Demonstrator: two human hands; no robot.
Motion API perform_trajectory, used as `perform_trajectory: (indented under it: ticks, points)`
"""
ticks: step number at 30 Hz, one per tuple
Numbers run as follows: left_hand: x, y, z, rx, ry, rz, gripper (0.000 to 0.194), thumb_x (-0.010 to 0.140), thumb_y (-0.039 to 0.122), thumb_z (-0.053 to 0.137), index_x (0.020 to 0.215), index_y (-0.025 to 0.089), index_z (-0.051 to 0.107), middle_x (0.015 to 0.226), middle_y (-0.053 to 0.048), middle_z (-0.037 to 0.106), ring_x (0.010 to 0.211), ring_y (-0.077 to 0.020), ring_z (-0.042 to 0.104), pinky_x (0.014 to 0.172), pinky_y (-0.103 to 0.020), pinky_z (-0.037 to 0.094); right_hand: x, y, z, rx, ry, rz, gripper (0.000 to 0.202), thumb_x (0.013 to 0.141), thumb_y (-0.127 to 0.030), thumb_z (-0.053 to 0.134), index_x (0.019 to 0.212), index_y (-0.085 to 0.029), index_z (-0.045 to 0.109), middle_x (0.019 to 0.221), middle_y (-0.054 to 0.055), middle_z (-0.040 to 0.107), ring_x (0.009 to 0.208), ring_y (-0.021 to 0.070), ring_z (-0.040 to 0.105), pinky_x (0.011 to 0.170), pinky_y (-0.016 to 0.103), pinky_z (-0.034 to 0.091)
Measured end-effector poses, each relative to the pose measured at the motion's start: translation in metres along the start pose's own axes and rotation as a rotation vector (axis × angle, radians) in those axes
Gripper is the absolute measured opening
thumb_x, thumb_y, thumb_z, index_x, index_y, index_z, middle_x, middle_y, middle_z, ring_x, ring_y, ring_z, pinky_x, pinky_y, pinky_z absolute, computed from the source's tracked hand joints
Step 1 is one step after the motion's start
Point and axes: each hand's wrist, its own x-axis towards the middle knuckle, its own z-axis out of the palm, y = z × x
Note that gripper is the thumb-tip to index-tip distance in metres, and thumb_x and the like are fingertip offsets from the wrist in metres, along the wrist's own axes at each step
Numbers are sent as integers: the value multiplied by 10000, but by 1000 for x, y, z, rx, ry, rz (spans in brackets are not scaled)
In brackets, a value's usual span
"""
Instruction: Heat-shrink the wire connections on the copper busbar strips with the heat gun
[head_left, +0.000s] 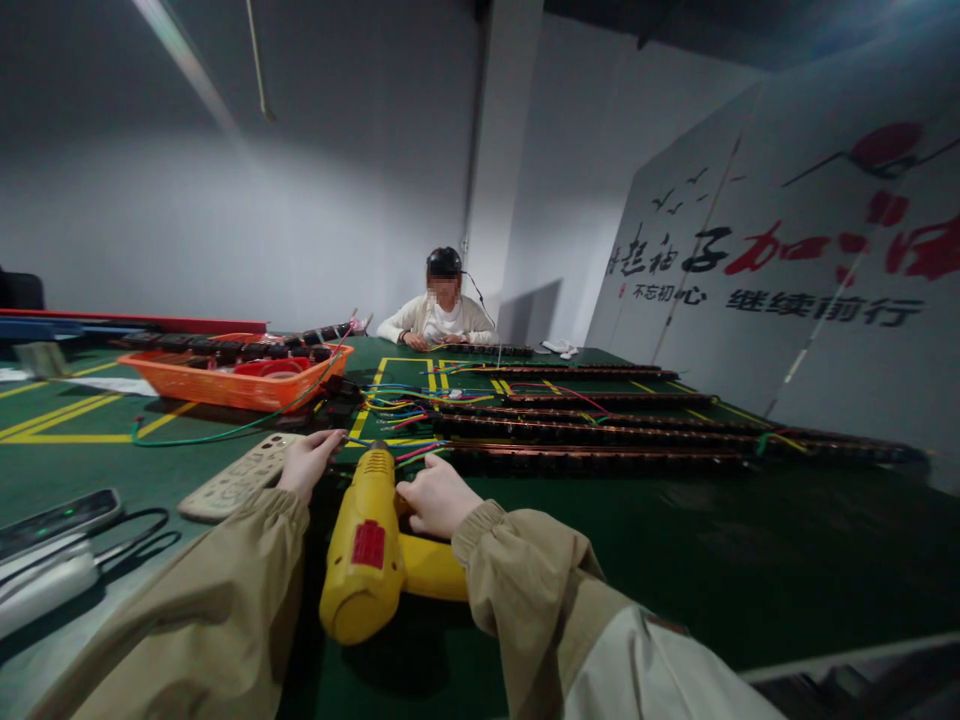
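A yellow heat gun [364,560] with a red label lies before me, its nozzle pointing away and its handle [435,568] running right beneath my right sleeve. Left of the nozzle, my left hand [310,466] pinches the end of a thin blue wire [356,440] that passes by the nozzle tip. My right hand [436,497] is closed beside the gun's body, fingers curled against its right side; what is inside them is hidden. Just beyond it, pink and green wires [416,453] come out of a long dark strip with copper-coloured edges [585,460].
More long dark strips [600,427] with coloured leads lie across the green table [675,560]. An orange basket [225,390] stands at left. Nearer are a phone in a beige case [236,480], a dark device [60,525] and a white cabled block [45,580]. Another person [442,310] sits opposite.
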Motion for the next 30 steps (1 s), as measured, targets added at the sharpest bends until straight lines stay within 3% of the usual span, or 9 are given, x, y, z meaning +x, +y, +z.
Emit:
perform_trajectory:
  ticks: [8,12,24,30]
  points:
    - [-2,1,0,-100,33,-40,541,791,501,498,1156,115,597,1109,-105,661,1014,-218,593,637,-224,484,-48,32,8,11,-35,123,304,887,-417,521,988,-137,582,923,29,612,857,147,590,844,387,464]
    - [-3,3,1,-104,39,-47,540,774,514,514,1129,119,610,1108,-100,660,995,-213,601,616,-216,477,-59,40,10,13,-34,164,302,889,-409,520,1014,-140,577,957,36,608,873,149,587,838,384,470]
    - [-3,4,3,-57,55,-62,568,803,487,470,1192,85,571,1094,-129,644,938,-202,591,595,-210,453,-54,38,10,-11,-44,133,303,889,-411,520,1000,-137,584,954,36,615,885,153,591,860,395,460]
    - [-2,0,2,48,28,-9,532,873,463,391,1209,79,542,1092,-133,636,924,-211,586,615,-238,478,-26,18,7,-16,-17,73,336,882,-455,511,956,-138,596,910,29,628,886,158,592,914,416,411]
